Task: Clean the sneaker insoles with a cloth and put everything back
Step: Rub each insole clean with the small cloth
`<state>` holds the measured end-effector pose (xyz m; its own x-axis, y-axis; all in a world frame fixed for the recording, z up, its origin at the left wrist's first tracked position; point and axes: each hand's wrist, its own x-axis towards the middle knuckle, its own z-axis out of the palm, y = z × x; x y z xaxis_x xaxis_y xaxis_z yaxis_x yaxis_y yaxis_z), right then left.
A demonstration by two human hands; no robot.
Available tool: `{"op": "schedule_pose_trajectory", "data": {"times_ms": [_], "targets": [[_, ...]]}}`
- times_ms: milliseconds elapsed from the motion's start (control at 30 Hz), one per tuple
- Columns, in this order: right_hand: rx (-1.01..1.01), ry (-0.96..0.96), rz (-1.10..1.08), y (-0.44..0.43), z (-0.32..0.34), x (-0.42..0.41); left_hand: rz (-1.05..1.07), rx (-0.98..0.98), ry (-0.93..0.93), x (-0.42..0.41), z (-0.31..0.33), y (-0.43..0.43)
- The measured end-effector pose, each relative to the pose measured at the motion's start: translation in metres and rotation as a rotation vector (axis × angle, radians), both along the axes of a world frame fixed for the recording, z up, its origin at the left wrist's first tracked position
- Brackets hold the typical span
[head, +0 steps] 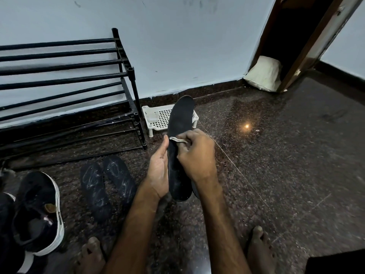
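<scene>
Aloft, long black insole (180, 123), crumpled pale cloth (178, 139)

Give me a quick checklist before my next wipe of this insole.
1. Grip: left hand holds insole: ok.
2. Tool: right hand pinches cloth against insole: ok.
3. Toe end free of hands for wiping: ok.
4. Held insole clean: cannot tell.
5. Others: two floor insoles clean: not ok, whitish marks show.
6. Refitting: sneaker on floor at left: ok.
</scene>
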<state>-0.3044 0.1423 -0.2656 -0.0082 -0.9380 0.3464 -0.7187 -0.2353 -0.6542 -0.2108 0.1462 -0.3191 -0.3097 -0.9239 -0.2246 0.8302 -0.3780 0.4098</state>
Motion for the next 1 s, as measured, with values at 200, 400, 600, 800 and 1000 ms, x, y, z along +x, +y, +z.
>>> {"op": "schedule_pose_trajectory", "data": {"times_ms": [200, 400, 600, 800, 1000], "targets": [[0.2, 0.047, 0.081, -0.002, -0.001, -0.013, -0.04, 0.031, -0.004, 0.002, -0.005, 0.002], [0.005, -0.118, 0.077, -0.001, -0.001, -0.004, -0.049, 0.075, -0.032, -0.003, -0.003, 0.002], [0.174, 0.08, -0.023, -0.004, -0.009, -0.02, -0.114, 0.102, -0.042, -0.001, -0.001, 0.003], [0.141, -0.092, 0.203, -0.003, 0.002, -0.014, -0.098, 0.113, -0.112, -0.003, -0.001, 0.004], [0.129, 0.117, -0.068, -0.007, 0.0, -0.027, -0.122, 0.096, -0.093, -0.008, 0.003, 0.004]]}}
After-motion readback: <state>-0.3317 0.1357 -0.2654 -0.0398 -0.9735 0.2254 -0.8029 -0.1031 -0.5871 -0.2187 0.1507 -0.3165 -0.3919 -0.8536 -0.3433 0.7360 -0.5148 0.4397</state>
